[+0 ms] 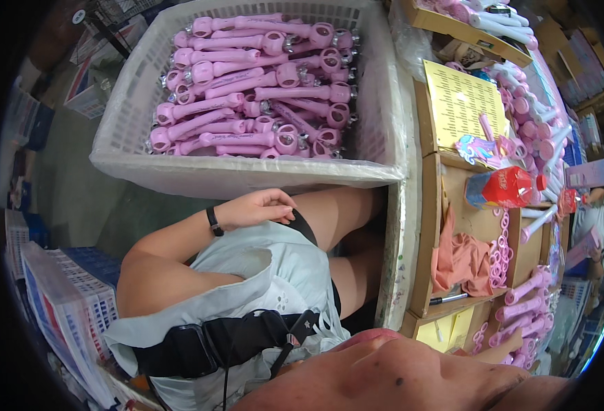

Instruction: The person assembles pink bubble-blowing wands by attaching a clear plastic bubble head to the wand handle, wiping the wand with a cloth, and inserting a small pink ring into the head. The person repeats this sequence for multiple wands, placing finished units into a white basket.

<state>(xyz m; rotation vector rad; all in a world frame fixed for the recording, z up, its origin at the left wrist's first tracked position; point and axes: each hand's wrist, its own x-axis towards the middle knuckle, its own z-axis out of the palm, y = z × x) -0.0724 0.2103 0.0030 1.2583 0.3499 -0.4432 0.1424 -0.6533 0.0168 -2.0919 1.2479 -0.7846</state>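
My left hand [264,207], with a black band at its wrist, rests over my lap. Its fingers are loosely bent and apart, and I see nothing in them. A part of my right hand [509,344] shows at the lower right, among pink plastic wand handles [523,305] on the bench; its fingers are mostly hidden. Beyond my left hand stands a big whitish basket [247,177] lined with clear plastic. Many pink wand handles [237,103] with round, windowed ends lie stacked in it.
Cardboard trays on the bench hold an orange cloth [461,264], pink rings [500,250], a black pen [448,299] and a red-labelled bottle [504,187]. A yellow printed sheet [463,103] lies beyond. Blue and white crates [86,288] stand behind me. Another person [600,226] is at far right.
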